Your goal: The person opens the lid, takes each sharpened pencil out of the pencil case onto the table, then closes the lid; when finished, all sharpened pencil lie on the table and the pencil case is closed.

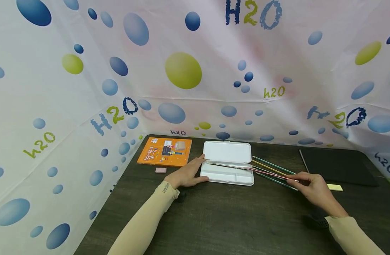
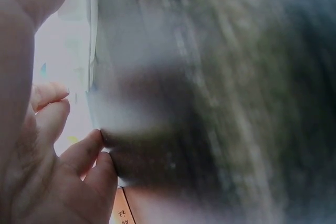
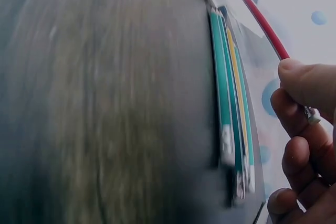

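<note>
A bubble-printed sheet marked H2O hung behind and along both sides of a dark wood-grain table, walling it in.

On the table's far middle lay a white pencil case, open, its lid flat toward the back and its shallow tray toward the person. To its left lay an orange book; far right lay a black folder.

The left hand rested against the case's left end with fingers nearly straight and relaxed, thumb up by the lid edge and fingertips at the tray's near corner; it gripped nothing. The left wrist view was blurred, showing only fingers touching a pale edge.

The right hand, right of the case, pinched the end of a red pencil between thumb and curled fingers; the shaft slanted left, its tip over the tray. Just beyond, several loose pencils, green and yellow, lay side by side on the table, pointing at the case's right end.

A pink eraser sat near the book's front edge, and a yellow eraser lay just right of the right hand.
</note>
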`<action>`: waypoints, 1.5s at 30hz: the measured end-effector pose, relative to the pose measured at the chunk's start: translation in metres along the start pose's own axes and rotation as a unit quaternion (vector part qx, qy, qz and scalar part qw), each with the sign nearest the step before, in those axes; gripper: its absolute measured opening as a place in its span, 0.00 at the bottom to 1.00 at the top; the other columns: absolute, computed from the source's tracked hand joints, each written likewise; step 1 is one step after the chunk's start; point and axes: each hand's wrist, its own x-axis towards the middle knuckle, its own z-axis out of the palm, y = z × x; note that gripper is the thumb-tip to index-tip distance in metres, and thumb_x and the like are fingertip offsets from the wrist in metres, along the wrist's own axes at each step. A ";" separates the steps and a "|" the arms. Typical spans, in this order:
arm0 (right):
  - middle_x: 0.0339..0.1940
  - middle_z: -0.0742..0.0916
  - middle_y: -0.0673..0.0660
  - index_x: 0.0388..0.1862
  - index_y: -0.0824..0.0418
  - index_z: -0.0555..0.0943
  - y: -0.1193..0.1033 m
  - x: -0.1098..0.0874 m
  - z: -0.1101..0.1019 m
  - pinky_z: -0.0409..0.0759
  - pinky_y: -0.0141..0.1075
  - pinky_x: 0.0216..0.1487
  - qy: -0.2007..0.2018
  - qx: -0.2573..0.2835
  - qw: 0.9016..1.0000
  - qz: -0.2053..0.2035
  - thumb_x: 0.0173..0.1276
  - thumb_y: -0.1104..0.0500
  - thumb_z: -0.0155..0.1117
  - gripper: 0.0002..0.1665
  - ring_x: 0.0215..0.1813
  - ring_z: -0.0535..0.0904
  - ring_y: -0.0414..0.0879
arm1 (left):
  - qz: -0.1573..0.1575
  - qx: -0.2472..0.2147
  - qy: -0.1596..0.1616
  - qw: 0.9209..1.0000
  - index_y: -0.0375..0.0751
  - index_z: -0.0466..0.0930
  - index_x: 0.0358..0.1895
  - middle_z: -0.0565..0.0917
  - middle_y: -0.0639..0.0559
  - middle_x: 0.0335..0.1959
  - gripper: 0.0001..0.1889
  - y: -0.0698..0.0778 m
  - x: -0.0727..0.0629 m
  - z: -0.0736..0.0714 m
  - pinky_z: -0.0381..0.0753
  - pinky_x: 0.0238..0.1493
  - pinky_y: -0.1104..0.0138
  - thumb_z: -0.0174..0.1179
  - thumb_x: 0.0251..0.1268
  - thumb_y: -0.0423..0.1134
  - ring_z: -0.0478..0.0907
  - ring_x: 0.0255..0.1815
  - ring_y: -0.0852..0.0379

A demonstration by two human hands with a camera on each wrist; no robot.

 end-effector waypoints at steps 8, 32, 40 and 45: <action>0.34 0.88 0.52 0.41 0.58 0.90 0.010 -0.012 -0.011 0.73 0.30 0.20 0.012 -0.010 1.000 0.018 0.66 0.61 0.71 0.06 0.24 0.76 0.38 | -0.003 0.001 -0.003 1.000 0.46 0.50 0.79 0.43 0.49 0.82 0.42 0.000 -0.001 0.000 0.53 0.77 0.54 0.55 0.71 0.62 0.46 0.80 0.49; 0.30 0.84 0.46 0.37 0.57 0.90 0.018 -0.018 -0.012 0.71 0.30 0.24 0.009 -0.081 0.997 -0.008 0.60 0.64 0.75 0.06 0.27 0.71 0.31 | -0.003 0.004 0.001 1.000 0.47 0.51 0.79 0.43 0.50 0.82 0.42 -0.001 0.001 0.001 0.52 0.77 0.54 0.54 0.71 0.63 0.45 0.81 0.49; 0.32 0.85 0.46 0.37 0.56 0.90 0.019 -0.017 -0.011 0.74 0.31 0.26 -0.010 -0.093 0.996 0.004 0.60 0.63 0.75 0.06 0.30 0.74 0.30 | -0.002 0.002 0.000 1.000 0.45 0.50 0.80 0.43 0.49 0.82 0.42 -0.001 0.000 0.000 0.52 0.77 0.54 0.54 0.71 0.62 0.45 0.81 0.49; 0.33 0.85 0.46 0.37 0.54 0.90 0.020 -0.016 -0.010 0.76 0.31 0.27 -0.010 -0.092 0.996 0.007 0.59 0.64 0.76 0.08 0.31 0.75 0.29 | 0.001 0.005 0.000 1.000 0.44 0.50 0.80 0.43 0.49 0.82 0.43 -0.001 0.000 0.001 0.52 0.77 0.55 0.54 0.72 0.62 0.45 0.81 0.50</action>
